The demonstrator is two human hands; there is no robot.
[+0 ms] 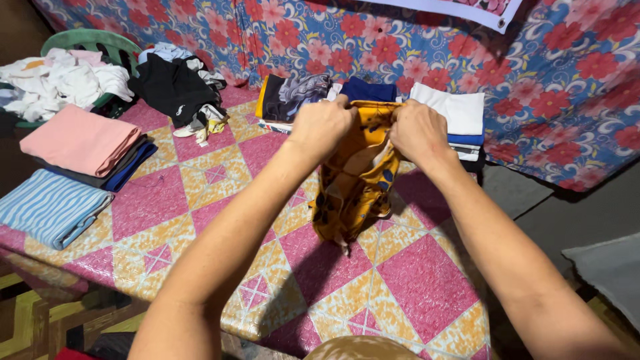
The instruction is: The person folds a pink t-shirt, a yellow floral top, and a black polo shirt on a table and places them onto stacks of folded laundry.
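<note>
Left hand [322,123] and right hand [418,132] both closed on the top edge of a yellow patterned garment [353,180], held up above the bench [413,280], its hem hanging near the pink-and-yellow tiled surface. Just behind: folded white and blue clothes [453,110], dark folded pile [293,97]. Far left: pink folded stack [80,140], striped blue cloth [50,207], unfolded heap on a green chair [100,40].

A table [413,280] covered in pink-and-yellow diamond-patterned vinyl fills the room; a blue cloth with red flowers [567,80] hangs behind; a green plastic chair [93,39] stands left; grey floor [533,193] lies right.
</note>
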